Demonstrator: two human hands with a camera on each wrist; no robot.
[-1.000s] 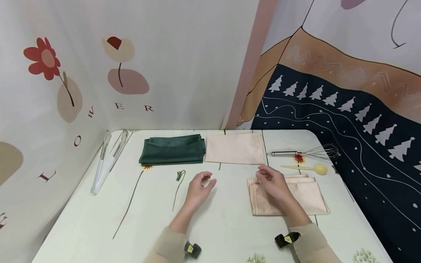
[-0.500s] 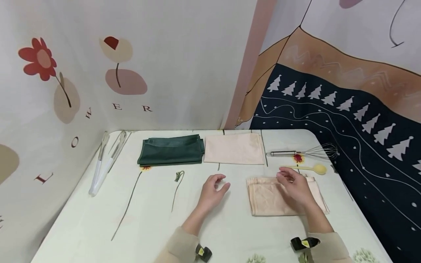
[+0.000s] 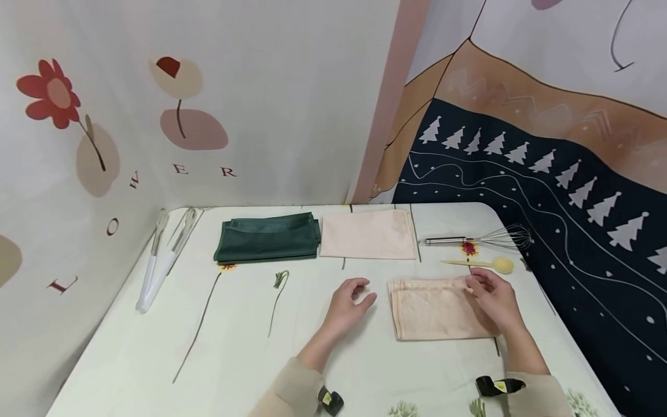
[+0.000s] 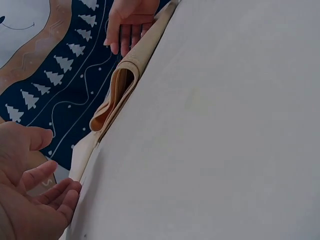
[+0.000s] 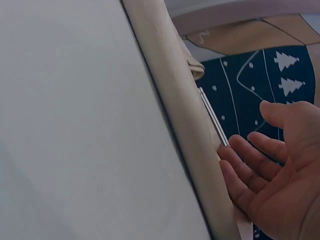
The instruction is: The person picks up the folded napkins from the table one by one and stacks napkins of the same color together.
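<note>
Right hand (image 3: 497, 298), fingers loosely bent, no grip, at the right end of the folded peach cloth (image 3: 432, 310) on the table (image 3: 406, 370); contact unclear. Left hand (image 3: 346, 304) relaxed, empty, just off the cloth's left edge. Judgement: light, even pressure at both ends should keep layers square.

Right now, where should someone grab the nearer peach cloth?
I'd pinch the folded peach cloth by its short ends, left hand from the left, right hand from the right: it lies lengthwise across, layers stacked, so this should keep folds together.

Gap left of near cloth (image 3: 432, 313), spoon (image 3: 503, 265) beyond
</note>
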